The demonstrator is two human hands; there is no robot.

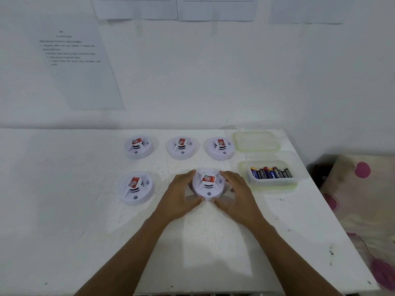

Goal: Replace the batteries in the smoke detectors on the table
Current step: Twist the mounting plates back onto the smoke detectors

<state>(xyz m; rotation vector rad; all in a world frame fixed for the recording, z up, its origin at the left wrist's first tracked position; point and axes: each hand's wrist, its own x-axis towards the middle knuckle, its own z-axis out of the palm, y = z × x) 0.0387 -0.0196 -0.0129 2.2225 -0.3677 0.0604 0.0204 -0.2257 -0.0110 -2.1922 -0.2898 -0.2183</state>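
head view: i see left hand (181, 195), right hand (237, 195) gripping a smoke detector (208, 185), sides hidden; clear tub (275, 184) right of it holds batteries (270, 173).

White painted wall (213, 71) is rising behind the table (64, 210), whose white top is showing wear and chips. A printed sheet (77, 67) is hanging at left, its text too blurred to read. More sheets (136, 9) are hanging along the upper edge. Soft, even light is falling throughout. At right, a pale cloth (361, 189) with pink spots, possibly bedding, is lying beside the table.
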